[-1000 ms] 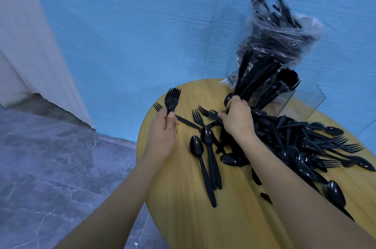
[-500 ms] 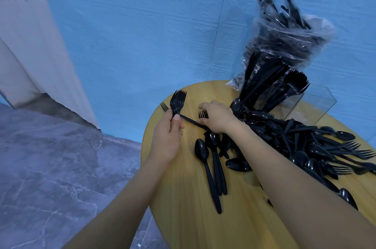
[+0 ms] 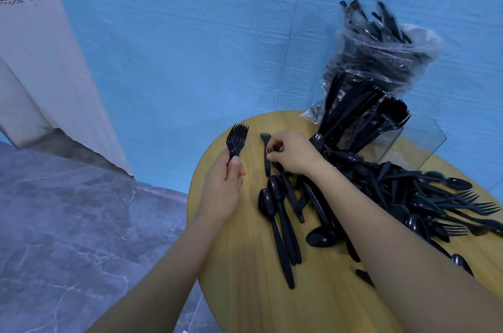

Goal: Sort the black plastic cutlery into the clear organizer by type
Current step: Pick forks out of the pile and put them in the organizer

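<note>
Several glossy black forks [image 3: 237, 139] stacked in left hand [image 3: 221, 185]; wood-grain table [image 3: 245, 278].

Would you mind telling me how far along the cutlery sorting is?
Partly done: the organizer already holds upright cutlery. In hand: the left hand grips a stack of forks, and the right hand is pinching another fork. Left: the big pile and loose spoons on the table.

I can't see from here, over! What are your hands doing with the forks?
Left hand grips a bunch of forks. Right hand pinches a fork off the table. Loose pile still unsorted beside the clear organizer. Nothing blocking.
</note>
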`<state>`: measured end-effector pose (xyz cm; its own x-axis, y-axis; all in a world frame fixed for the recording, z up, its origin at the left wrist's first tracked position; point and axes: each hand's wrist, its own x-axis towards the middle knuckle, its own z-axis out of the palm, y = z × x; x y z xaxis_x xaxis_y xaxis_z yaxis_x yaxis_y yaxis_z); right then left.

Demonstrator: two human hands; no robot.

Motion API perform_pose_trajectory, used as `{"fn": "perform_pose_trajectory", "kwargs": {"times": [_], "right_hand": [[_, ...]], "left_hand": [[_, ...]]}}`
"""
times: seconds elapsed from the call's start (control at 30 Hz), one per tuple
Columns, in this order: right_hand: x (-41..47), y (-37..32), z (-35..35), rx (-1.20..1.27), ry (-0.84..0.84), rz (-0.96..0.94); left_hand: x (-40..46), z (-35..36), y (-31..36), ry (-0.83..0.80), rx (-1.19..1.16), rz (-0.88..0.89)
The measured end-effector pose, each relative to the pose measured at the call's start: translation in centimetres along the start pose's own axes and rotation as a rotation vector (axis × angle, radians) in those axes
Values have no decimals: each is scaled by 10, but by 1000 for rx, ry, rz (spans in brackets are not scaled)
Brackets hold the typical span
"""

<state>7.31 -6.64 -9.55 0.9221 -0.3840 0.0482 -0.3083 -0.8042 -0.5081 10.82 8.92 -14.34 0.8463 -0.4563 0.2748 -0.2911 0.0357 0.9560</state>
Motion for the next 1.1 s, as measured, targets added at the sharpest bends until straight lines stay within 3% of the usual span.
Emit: {"fn": "perform_pose_trajectory", "kwargs": {"times": [0.23,0.53,0.8,1.1], "right_hand": [[-12,-8,-22,164,209,-111],[-34,-14,-45,417,556,-100],[-61,-37,-69,501,536,-160],[-89,-43,-59,522,500,-88]], "left_hand": [[0,0,-2,-3,20,14],[-3,-1,2,-23,34,-16],[-7,-3,13,-69,46,-43],[-22,21,63,-208,-135,-9]]}}
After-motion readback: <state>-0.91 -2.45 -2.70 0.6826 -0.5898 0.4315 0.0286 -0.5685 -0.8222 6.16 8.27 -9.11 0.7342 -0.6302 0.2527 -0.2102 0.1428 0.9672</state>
